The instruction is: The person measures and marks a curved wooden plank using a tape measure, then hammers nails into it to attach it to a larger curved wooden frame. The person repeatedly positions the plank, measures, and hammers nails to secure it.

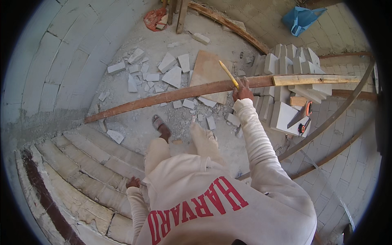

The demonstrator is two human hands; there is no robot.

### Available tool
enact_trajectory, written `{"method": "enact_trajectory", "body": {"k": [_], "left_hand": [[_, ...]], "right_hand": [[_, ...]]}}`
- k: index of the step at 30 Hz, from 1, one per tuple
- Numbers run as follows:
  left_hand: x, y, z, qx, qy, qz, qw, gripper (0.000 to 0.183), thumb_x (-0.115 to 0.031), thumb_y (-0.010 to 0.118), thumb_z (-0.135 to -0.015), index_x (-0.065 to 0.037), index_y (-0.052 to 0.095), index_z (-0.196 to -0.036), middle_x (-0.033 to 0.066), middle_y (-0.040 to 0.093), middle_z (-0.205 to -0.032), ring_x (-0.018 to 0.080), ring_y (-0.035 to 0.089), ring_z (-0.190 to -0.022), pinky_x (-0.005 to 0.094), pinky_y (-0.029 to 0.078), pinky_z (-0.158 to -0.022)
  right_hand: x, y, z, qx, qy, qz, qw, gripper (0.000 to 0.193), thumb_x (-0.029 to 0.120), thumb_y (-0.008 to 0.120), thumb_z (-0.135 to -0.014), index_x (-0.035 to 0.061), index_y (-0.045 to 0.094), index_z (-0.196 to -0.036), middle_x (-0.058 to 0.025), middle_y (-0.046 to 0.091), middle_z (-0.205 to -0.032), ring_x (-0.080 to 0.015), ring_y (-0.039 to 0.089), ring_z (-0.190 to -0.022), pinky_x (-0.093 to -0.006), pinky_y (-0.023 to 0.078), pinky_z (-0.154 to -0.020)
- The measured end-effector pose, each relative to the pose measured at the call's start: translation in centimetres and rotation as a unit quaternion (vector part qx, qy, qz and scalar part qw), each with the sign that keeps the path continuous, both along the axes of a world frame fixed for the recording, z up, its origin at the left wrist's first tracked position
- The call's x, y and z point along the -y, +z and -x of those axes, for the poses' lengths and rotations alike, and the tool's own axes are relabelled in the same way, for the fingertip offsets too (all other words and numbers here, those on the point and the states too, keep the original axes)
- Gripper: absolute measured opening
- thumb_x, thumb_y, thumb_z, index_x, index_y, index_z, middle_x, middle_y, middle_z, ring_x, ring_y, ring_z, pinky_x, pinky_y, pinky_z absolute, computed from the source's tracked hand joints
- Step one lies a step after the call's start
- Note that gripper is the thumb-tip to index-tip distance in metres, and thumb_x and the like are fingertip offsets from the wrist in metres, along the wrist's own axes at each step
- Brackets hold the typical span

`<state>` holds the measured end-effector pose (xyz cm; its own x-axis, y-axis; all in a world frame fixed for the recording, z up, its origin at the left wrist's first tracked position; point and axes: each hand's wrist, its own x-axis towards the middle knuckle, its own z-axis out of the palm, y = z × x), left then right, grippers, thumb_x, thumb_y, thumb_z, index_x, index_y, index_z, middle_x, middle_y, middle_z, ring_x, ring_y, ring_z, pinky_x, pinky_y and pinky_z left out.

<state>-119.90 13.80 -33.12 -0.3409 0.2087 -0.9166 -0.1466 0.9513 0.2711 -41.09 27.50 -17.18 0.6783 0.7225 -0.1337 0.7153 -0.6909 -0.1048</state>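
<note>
Now marking: right hand (243, 92) closed on a pencil (228, 74) at the plank (171, 95) — left hand (132, 182), fingers spread, braces on the wall (87, 173). Next calls for a steady line.

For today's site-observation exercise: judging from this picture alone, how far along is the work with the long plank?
Done: block walls stand, and the long plank lies across the room. In hand: the right hand holds a yellow pencil at the plank; the left hand rests on the brick steps. Left: rubble and stacked blocks remain.
</note>
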Motion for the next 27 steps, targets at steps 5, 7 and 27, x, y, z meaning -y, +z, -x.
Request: {"method": "enact_trajectory", "body": {"k": [5,7,27], "left_hand": [[-3.5,4.4,9.5,-0.077,0.051,-0.011,0.996,0.038,-0.037,0.064,-0.103,-0.008,0.068,-0.128,0.0134,0.078,-0.105,0.0228,0.073,-0.073,0.0333,0.048,-0.055],[-5.3,4.1,10.3,-0.1,0.063,-0.027,0.993,0.038,-0.036,0.065,-0.103,-0.008,0.068,-0.128,0.0132,0.078,-0.103,0.0231,0.074,-0.074,0.0327,0.047,-0.053],[-8.0,-0.2,-0.5,0.004,-0.164,0.0,0.986,0.034,-0.029,0.066,-0.102,-0.004,0.07,-0.125,0.0154,0.078,-0.104,0.025,0.074,-0.079,0.0363,0.053,-0.061]], "right_hand": [[-1.2,-2.5,0.9,0.016,-0.034,0.091,0.995,0.065,0.027,0.068,-0.095,0.0252,0.048,-0.157,-0.0042,0.026,-0.174,-0.039,0.073,-0.109,-0.0494,0.06,-0.093],[-0.9,-2.2,0.7,0.017,-0.034,0.087,0.995,0.067,0.027,0.067,-0.095,0.0243,0.046,-0.159,-0.0038,0.022,-0.175,-0.0384,0.072,-0.112,-0.0492,0.06,-0.094],[-3.1,-7.7,-0.9,-0.02,-0.079,0.119,0.99,0.069,0.03,0.062,-0.098,0.0167,0.04,-0.162,-0.0149,0.014,-0.176,-0.0391,0.066,-0.127,-0.0475,0.055,-0.106]]}}
